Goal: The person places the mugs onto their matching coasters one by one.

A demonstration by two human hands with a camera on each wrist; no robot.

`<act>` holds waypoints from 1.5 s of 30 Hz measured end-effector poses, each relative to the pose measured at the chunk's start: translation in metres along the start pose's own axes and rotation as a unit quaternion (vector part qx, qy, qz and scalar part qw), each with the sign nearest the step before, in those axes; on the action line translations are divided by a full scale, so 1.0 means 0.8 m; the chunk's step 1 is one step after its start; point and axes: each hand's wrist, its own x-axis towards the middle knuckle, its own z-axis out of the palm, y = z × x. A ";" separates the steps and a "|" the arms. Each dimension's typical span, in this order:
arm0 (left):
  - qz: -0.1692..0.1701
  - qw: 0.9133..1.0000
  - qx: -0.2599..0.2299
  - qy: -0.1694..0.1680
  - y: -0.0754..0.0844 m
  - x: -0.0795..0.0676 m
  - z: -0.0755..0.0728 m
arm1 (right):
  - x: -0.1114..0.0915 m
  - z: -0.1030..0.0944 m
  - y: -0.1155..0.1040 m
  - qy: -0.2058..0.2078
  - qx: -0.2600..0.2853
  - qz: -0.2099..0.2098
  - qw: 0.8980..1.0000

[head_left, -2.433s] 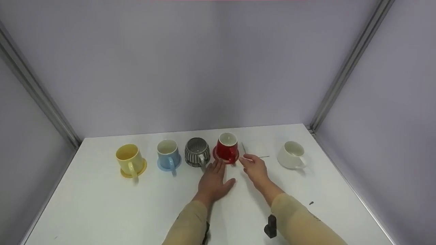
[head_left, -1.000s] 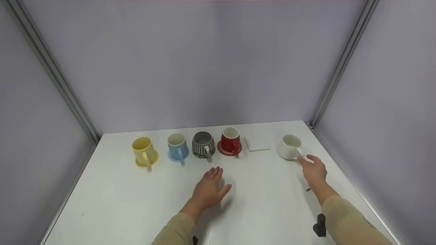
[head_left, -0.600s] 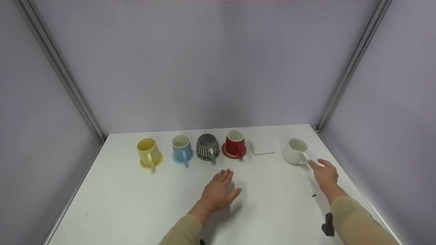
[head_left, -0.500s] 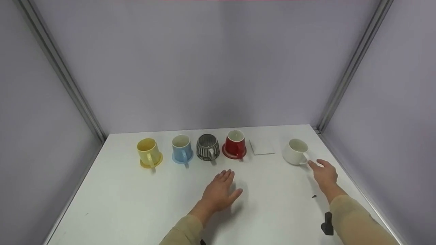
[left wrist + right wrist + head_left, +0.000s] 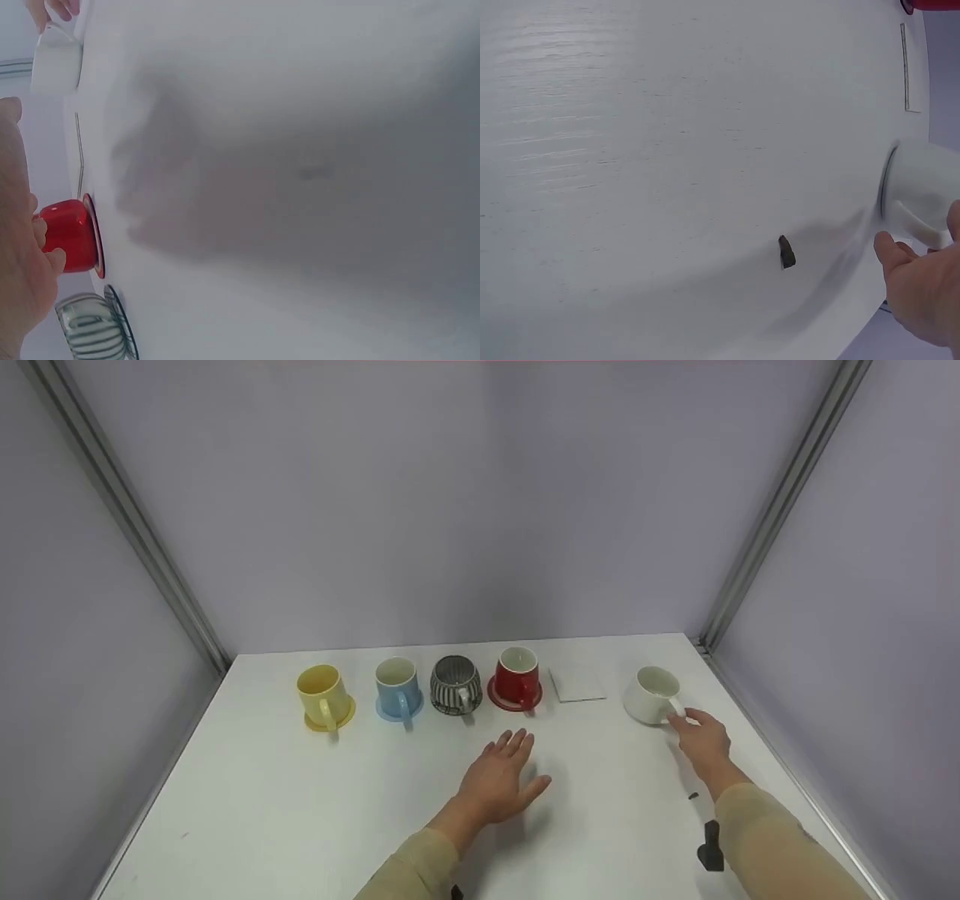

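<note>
My right hand (image 5: 703,739) has its fingertips on the handle of a white mug (image 5: 649,697) and pinches it; the mug stands upright at the table's right. In the right wrist view, the fingers (image 5: 922,294) lie around the handle of the white mug (image 5: 922,184). My left hand (image 5: 497,780) hovers palm down over the table, fingers straight, holding nothing. Beyond it stand a red mug (image 5: 516,679) on a red coaster and a dark striped mug (image 5: 455,685) on a dark coaster. Between the red and white mugs lies a flat white square (image 5: 577,685).
A light blue mug (image 5: 398,688) on a blue coaster and a yellow mug (image 5: 321,694) on a yellow coaster stand to the left. A small dark scrap (image 5: 787,252) lies near my right forearm. Grey walls border the white table (image 5: 300,810) at the back and sides.
My right hand has gone from beside the red mug to the white mug, and its fingers have closed on the handle. My left hand has drawn back from the red coaster and lifted.
</note>
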 end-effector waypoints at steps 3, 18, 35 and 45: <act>0.008 1.000 0.005 0.001 0.007 0.009 0.002 | 0.003 0.001 0.005 -0.002 0.001 -0.006 1.000; 0.025 1.000 0.004 -0.015 0.031 0.057 0.025 | 0.014 0.010 0.007 0.013 0.007 0.000 1.000; 0.022 1.000 -0.008 -0.010 0.029 0.101 0.042 | 0.012 0.017 0.003 -0.001 0.041 -0.002 0.999; 0.009 1.000 0.000 -0.020 0.023 0.123 0.050 | 0.000 0.018 0.002 -0.015 0.034 0.003 0.999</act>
